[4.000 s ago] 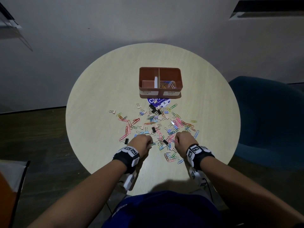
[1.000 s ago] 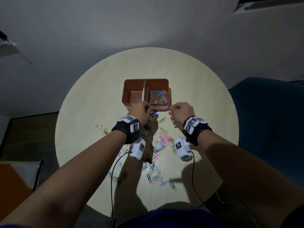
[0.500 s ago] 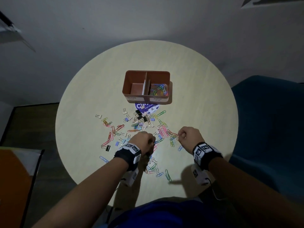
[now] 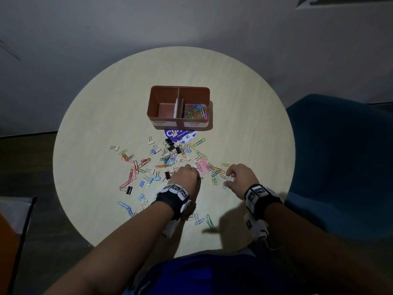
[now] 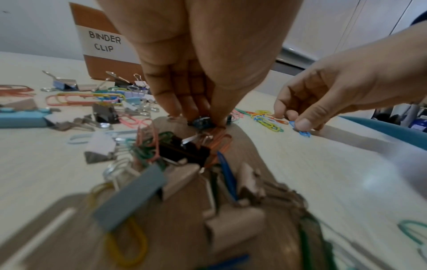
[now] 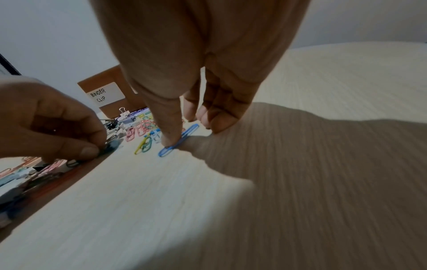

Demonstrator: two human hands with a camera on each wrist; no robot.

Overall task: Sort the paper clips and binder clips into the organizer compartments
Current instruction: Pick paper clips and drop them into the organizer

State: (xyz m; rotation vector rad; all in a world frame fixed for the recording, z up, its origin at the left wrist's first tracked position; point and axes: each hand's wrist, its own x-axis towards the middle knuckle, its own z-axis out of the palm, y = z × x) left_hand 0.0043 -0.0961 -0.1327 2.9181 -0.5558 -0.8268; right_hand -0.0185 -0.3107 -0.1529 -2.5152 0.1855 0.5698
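The brown organizer [image 4: 192,90] stands at the table's middle. Its PAPER CLIP side [image 4: 194,112] holds several coloured paper clips; the BINDER CLIP side [image 4: 165,109] shows only a white card. Mixed clips [image 4: 170,160] lie scattered in front of it. My left hand [image 4: 185,175] is down in the pile, and its fingertips [image 5: 175,109] pinch a small dark clip [image 5: 201,122]. My right hand [image 4: 235,177] is at the pile's right edge. Its thumb [image 6: 169,135] presses a blue paper clip [image 6: 188,132], with the fingers curled at the clip's far end.
A round pale wooden table [image 4: 244,124] carries everything. A purple round sticker [image 4: 180,135] lies just before the organizer. A blue chair [image 4: 340,156] stands at the right, and dark floor shows at the left. More clips [image 4: 200,220] lie near the table's front edge.
A second ago both hands were fists up at the organizer. They have come back to the pile, and their fingers now reach down onto clips.
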